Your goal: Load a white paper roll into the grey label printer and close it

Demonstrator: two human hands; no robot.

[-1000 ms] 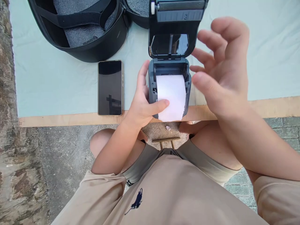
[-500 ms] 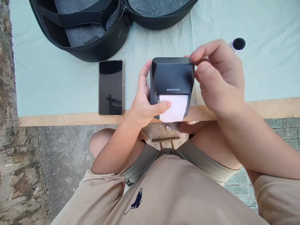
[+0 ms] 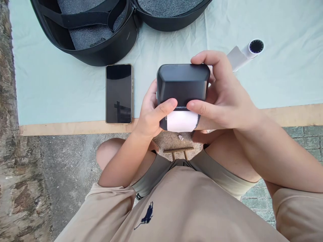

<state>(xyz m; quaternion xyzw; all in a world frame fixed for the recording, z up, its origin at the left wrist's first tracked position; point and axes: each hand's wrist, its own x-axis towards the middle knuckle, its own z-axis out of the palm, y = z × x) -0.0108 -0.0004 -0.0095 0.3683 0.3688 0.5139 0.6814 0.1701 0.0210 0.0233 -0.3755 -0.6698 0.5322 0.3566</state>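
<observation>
A black label printer (image 3: pixel 183 88) with NIIMBOT lettering is held above the table's front edge. White label paper (image 3: pixel 182 121) sticks out of it on the side toward me. My left hand (image 3: pixel 152 112) is closed around the printer's left side, its thumb on the front of the cover. My right hand (image 3: pixel 223 90) grips the right side, with the thumb on the cover near the lettering and the index finger over the far top edge. The fingers underneath are hidden.
A smartphone (image 3: pixel 119 94) lies left of my hands. An open black case (image 3: pixel 101 53) with grey foam and a strap stands at the back left. Back right is a white roll of labels (image 3: pixel 256 47) with a loose strip. A wooden edge (image 3: pixel 63 128) borders the cloth-covered table.
The printer has tilted so its top end shows more. My right hand has moved left and closed on its side. My left thumb has shifted from the paper up to the cover.
</observation>
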